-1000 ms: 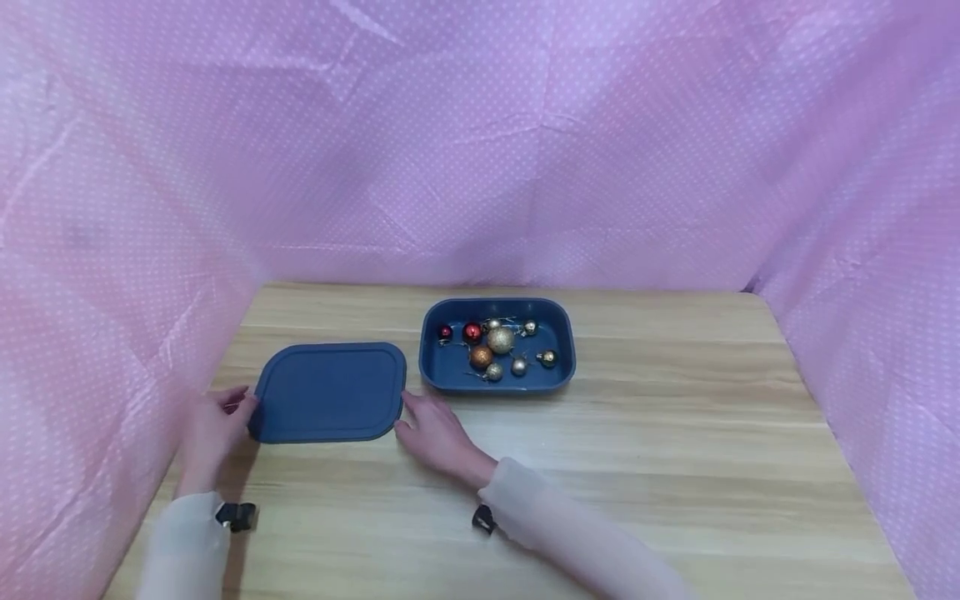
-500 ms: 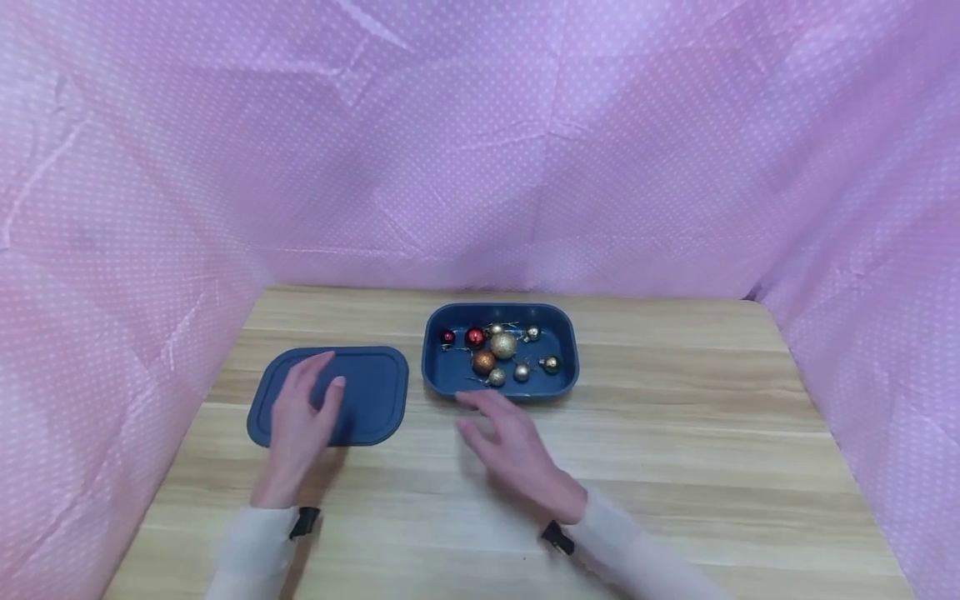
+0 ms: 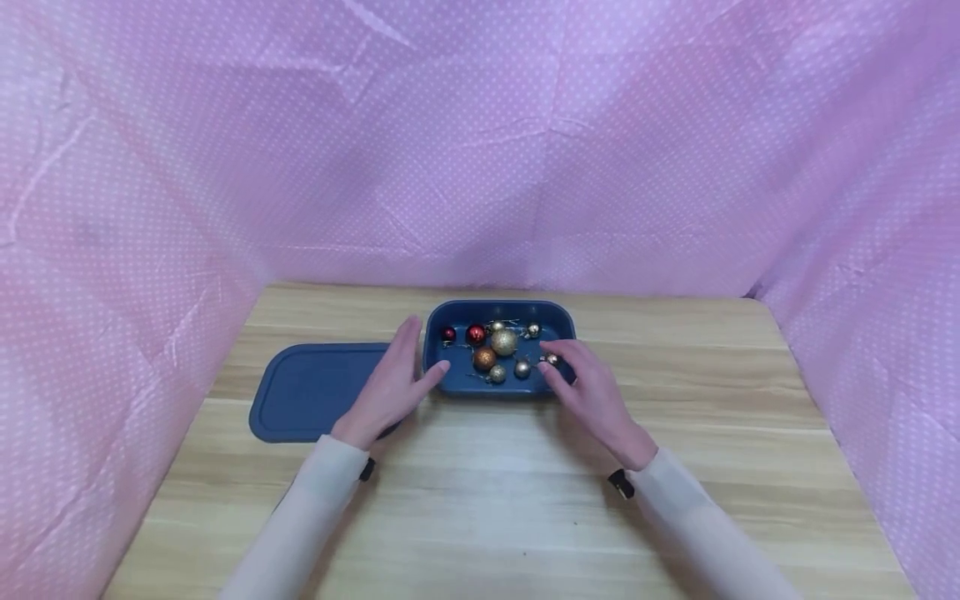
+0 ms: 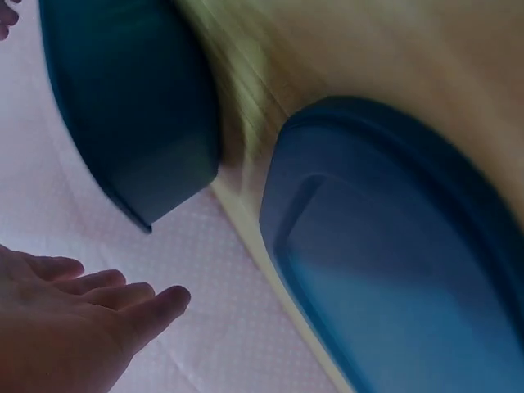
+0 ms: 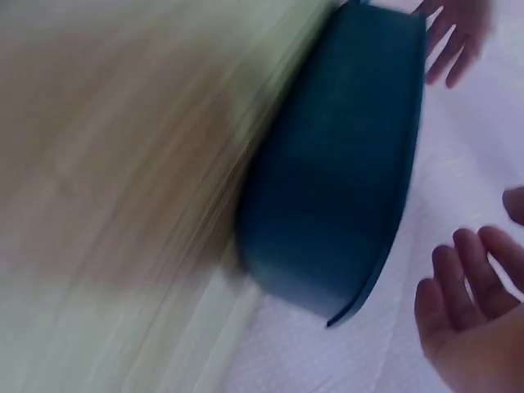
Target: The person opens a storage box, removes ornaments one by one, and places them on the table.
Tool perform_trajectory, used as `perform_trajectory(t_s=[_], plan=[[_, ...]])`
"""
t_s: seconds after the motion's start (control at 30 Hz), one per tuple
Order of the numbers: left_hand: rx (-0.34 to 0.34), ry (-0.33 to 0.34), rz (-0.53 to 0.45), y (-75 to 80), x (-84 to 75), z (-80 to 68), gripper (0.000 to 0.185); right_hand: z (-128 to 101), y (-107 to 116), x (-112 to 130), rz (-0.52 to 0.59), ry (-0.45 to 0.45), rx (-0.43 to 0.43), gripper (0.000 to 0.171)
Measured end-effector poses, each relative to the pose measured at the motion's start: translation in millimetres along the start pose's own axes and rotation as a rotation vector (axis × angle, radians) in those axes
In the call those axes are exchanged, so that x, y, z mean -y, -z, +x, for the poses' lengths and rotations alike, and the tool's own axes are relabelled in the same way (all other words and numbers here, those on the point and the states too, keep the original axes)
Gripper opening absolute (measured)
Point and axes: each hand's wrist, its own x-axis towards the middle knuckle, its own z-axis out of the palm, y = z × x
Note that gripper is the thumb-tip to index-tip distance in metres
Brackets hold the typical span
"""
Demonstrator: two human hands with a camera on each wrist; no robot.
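A blue rectangular box (image 3: 457,387) on the table holds several small Christmas baubles: a large gold glitter one (image 3: 504,342), an orange one (image 3: 483,358), a shiny red one (image 3: 476,335) and smaller ones. My left hand (image 3: 392,387), fingers straight and thumb spread, is at the box's left end, partly over the blue lid (image 3: 307,396). At the opposite end, my right hand (image 3: 596,392) overlaps the box's right corner in the head view, thumb and fingers apart. In the right wrist view, the right hand (image 5: 475,311) holds nothing and shows beside the box wall (image 5: 336,164).
The lid lies flat on the wooden table (image 3: 675,417), left of the box. Pink dotted cloth (image 3: 480,167) hangs behind the table and along both sides. Each wrist carries a small black camera mount, such as the right one (image 3: 621,483).
Both hands have left the lid's edges and moved right. The left hand crossed over the lid to the box's left end; the right hand went to its right end. Lid and box stay in place.
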Motion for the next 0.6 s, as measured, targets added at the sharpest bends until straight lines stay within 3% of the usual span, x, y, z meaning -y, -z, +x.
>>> perform_trajectory(t_s=[0.23,0.47,0.6], plan=[[0.082,0.012,0.088,-10.1,5.7,14.5,0.113,20,4,-15,-0.011,0.086,0.172,0.034],[0.130,0.040,0.127,-17.6,9.0,17.3,0.119,41,-6,-17,-0.024,0.084,0.418,0.032],[0.122,0.021,0.161,-22.1,8.3,19.9,0.119,50,-12,-19,-0.028,0.084,0.516,0.032]])
